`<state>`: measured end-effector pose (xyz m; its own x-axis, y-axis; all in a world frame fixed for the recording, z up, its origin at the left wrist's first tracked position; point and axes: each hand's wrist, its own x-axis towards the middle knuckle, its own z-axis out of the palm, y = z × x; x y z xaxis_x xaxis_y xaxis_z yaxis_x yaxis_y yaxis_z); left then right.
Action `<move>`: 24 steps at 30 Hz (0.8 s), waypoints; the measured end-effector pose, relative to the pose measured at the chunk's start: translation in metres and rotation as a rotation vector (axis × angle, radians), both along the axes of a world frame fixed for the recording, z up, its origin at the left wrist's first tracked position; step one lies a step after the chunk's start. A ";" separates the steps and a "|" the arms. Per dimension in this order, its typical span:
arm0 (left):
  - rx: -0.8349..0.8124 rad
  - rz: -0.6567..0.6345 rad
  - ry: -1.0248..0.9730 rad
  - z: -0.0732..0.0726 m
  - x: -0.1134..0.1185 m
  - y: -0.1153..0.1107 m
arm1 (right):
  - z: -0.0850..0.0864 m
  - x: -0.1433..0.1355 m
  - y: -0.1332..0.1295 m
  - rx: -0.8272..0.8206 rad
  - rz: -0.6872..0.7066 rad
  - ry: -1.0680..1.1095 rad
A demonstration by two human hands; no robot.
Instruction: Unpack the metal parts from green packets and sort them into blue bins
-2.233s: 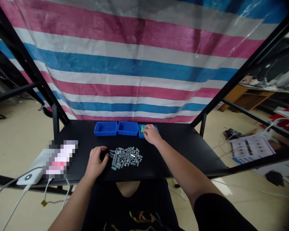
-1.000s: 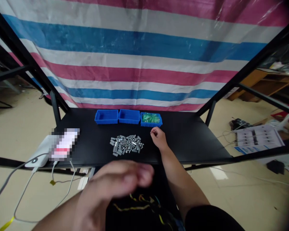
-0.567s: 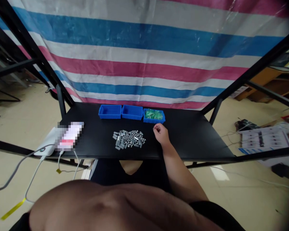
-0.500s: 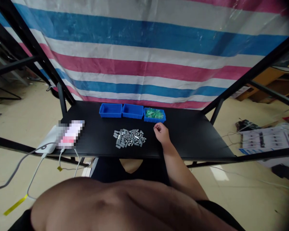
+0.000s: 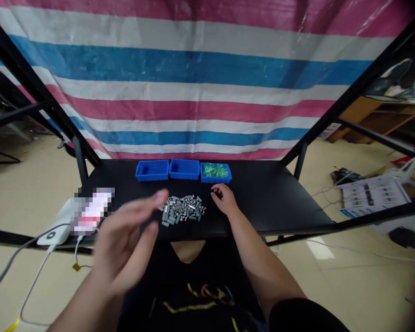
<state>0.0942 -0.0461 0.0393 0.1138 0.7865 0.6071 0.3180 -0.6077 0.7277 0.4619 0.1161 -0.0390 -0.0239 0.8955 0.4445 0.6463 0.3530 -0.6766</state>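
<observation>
My left hand [image 5: 126, 242] is raised close to the camera, left of a pile of small metal pieces [image 5: 183, 210]. Its fingers stretch forward with the thumb apart, and nothing shows between them. My right hand [image 5: 225, 199] rests on the black table just right of the pile, its fingers loosely curled and a gap between thumb and forefinger; I see nothing in it. The pile holds grey cylinders and smaller shiny parts. Behind it stand a left blue bin [image 5: 152, 176], a middle blue bin [image 5: 184, 175] and a right blue bin [image 5: 216, 180] containing green packets [image 5: 216, 170].
On the table's left lie a phone with a blurred screen [image 5: 94, 211] and a white power bank [image 5: 59, 226], with cables hanging over the front edge. A striped sheet [image 5: 193, 110] closes off the back. Black frame posts [image 5: 299, 161] rise at both sides.
My left hand has come into view at the left; the bare arm that filled the bottom is gone from there. My right hand has opened slightly. The view has shifted a little.
</observation>
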 end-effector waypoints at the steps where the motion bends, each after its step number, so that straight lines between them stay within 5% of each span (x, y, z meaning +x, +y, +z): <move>1: -0.007 0.044 0.106 0.020 0.013 0.040 | 0.000 -0.002 -0.001 0.025 0.046 -0.031; 4: 0.080 0.123 0.466 0.040 0.040 0.134 | 0.000 -0.005 -0.001 0.103 0.035 -0.126; 7: 0.007 0.189 0.649 0.012 0.045 0.190 | -0.002 -0.004 0.002 0.150 -0.222 -0.152; 11: -0.128 0.268 0.805 -0.027 0.041 0.234 | -0.005 0.002 0.009 0.179 -0.521 -0.103; 15: -0.138 0.280 0.807 -0.034 0.046 0.246 | -0.005 0.006 0.018 0.057 -0.576 -0.061; 24: -0.065 0.291 0.726 -0.041 0.055 0.231 | -0.005 0.008 0.036 -0.046 -0.601 -0.063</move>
